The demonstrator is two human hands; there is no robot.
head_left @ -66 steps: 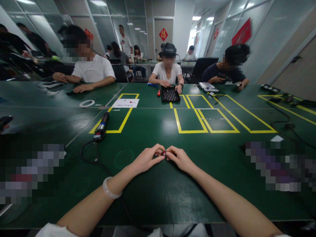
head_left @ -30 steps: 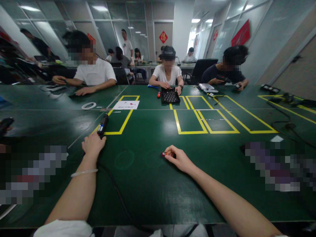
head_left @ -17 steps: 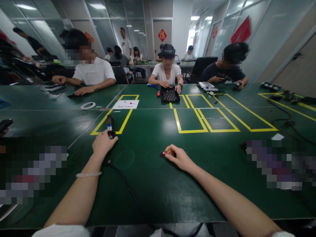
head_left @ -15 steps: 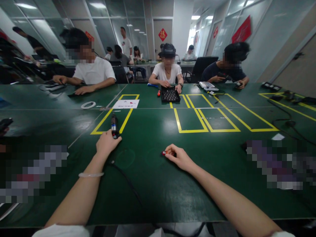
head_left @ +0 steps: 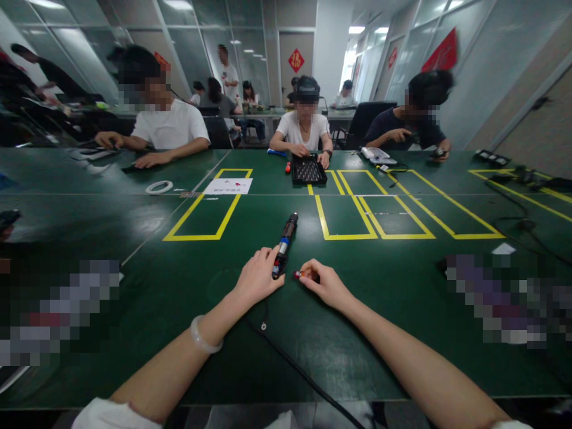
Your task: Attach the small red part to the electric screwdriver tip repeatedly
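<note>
My left hand is closed round the rear part of a black electric screwdriver with a blue and silver band. The tool slants over the green table, its tip pointing away and slightly right. A black cable runs near my left wrist toward the table's front edge. Just to the right, my right hand rests on the table, fingertips pinched on a small red piece. Most of that piece is hidden by the fingers, so its kind does not show.
Yellow tape rectangles mark the green table. A white printed sheet lies at the far left, beside a white ring. Across the table, a person works at a black tray; other people sit on both sides.
My left hand has carried the electric screwdriver right, out of the left yellow rectangle and close to my right hand. The cable has shifted right with it. My right hand stays nearly still.
</note>
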